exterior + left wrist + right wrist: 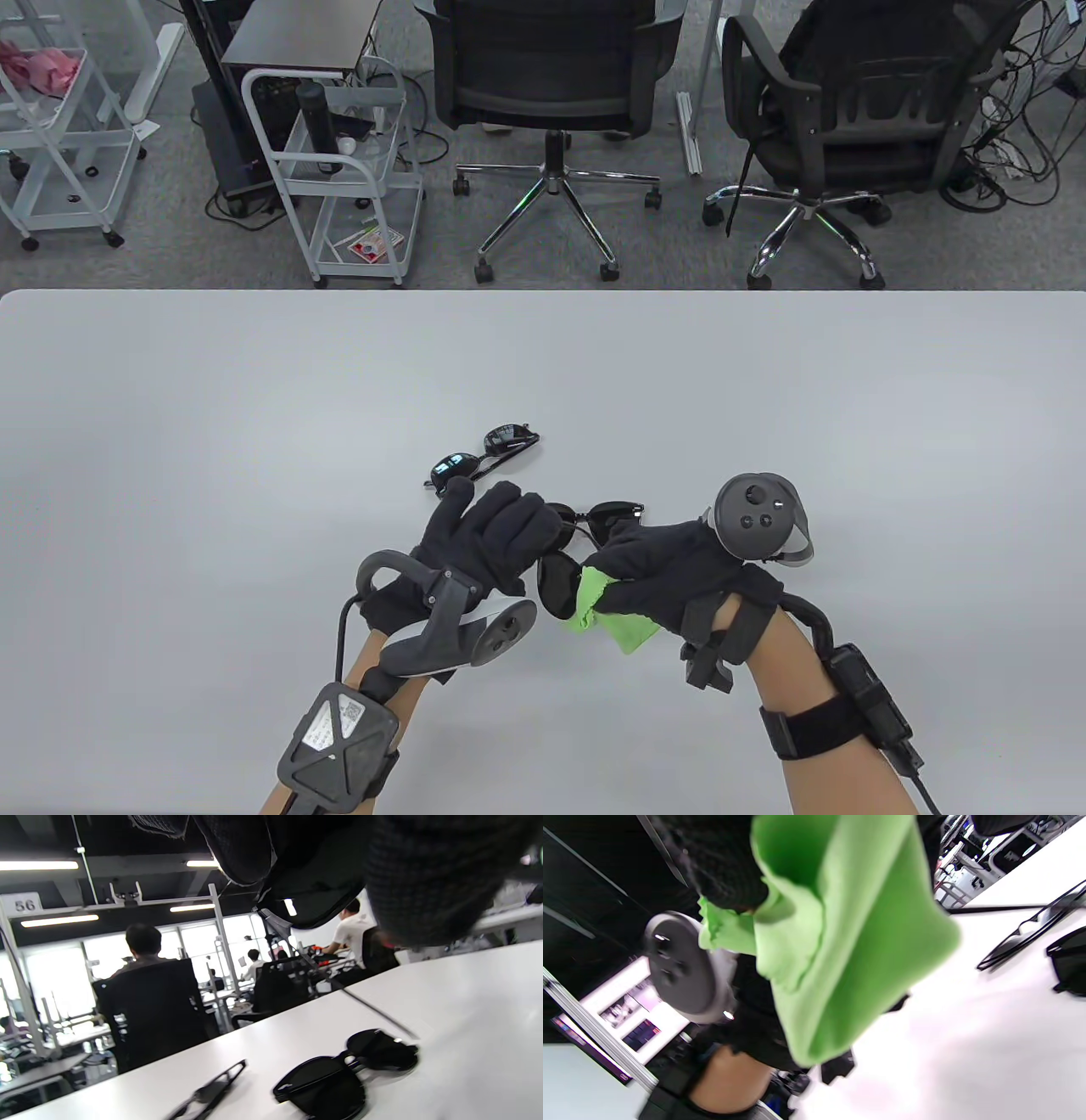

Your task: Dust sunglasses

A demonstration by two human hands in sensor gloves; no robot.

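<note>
Gloved in black, the person's right hand point(679, 569) grips a bright green microfibre cloth point(612, 618) bunched in its closed fingers, pressing it toward the near lens of a pair of black-framed dark sunglasses point(570, 560) near the table's front centre. Black-gloved too, the left hand point(488, 535) has its fingers curled over the frame's left side; whether the glasses are lifted or lie on the white table point(254, 407) cannot be told from above. Wiping well here probably means a steady left-hand hold on the frame, not the lens, and light strokes with a flat fold of cloth. Just beyond the left fingertips lies a second pair of slim black sunglasses point(484, 456), folded, close enough to be nudged. Past the far edge stand two black office chairs point(556, 76) and a white wire trolley point(348, 178).
</note>
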